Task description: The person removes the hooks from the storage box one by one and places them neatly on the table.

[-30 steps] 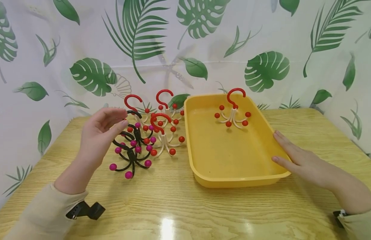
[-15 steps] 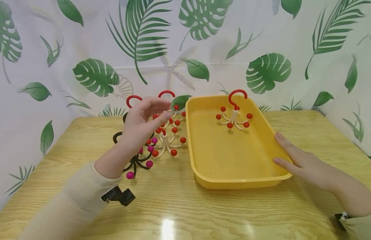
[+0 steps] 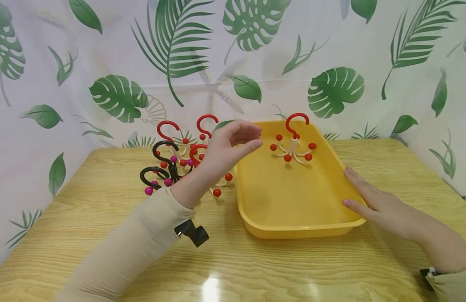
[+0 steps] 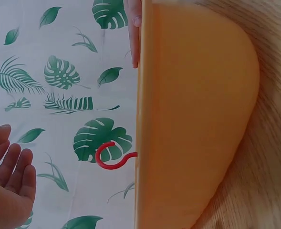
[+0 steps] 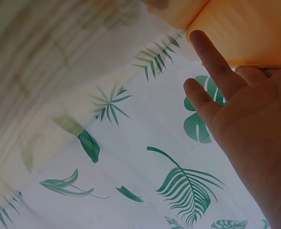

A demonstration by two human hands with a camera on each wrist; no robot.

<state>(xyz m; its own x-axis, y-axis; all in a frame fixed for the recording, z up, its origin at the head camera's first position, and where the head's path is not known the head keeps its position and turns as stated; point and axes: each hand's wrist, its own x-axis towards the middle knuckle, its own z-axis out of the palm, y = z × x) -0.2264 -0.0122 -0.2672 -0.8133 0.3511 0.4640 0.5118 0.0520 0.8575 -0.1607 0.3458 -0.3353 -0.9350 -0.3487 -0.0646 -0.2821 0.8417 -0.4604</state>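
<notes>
My left hand (image 3: pixel 233 142), fingers loosely curved and holding nothing, is raised over the left rim of a yellow plastic tray (image 3: pixel 240 205). My right hand (image 3: pixel 384 209) rests on the tray's right rim; its straight fingers touch the outer wall in the right wrist view. Inside the tray, toward the back, stands a multi-arm hook hanger (image 3: pixel 293 144) with a red hook, cream arms and red ball tips. Left of the tray are several similar red hangers (image 3: pixel 168 123) and black hangers (image 3: pixel 173 170) with magenta balls, partly hidden behind my left arm.
The tray and hangers stand on a light wooden table (image 3: pixel 104 235). A white cloth (image 3: pixel 278 25) with green leaf prints hangs close behind it and at both sides. A dark wrist strap (image 3: pixel 191 232) sits on my left sleeve.
My left hand has moved right, from above the black hangers, past the red ones, to the tray's left rim, empty throughout. The right hand and the tray have stayed in place.
</notes>
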